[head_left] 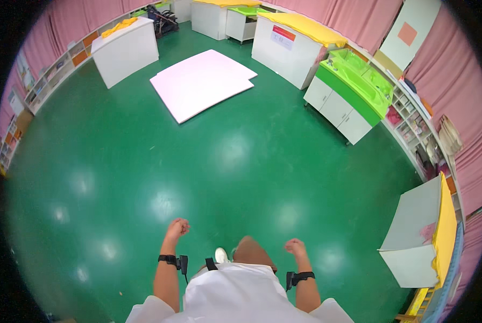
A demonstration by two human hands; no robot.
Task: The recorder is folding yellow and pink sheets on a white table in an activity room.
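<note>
My left hand (177, 227) hangs in front of me over the green floor (225, 177), its fingers curled in with nothing seen in them. To the right, my right hand (295, 247) is also loosely closed, a little blurred, and holds nothing I can see. Each forearm wears a black strap (168, 259) with a small black device. Neither hand touches anything. One white shoe (221, 255) shows below me, beside a bent knee in brown shorts (254, 252). Ahead on the floor lie flat white panels (203, 83), seemingly overlapping.
Ahead on the right stands a cabinet with a bright green basin top (354, 81). White tables with yellow cloths (300, 27) stand behind it. Another white table (125, 51) is at the far left, near a folded stroller (163, 21). A yellow-topped box unit (413, 231) is at right.
</note>
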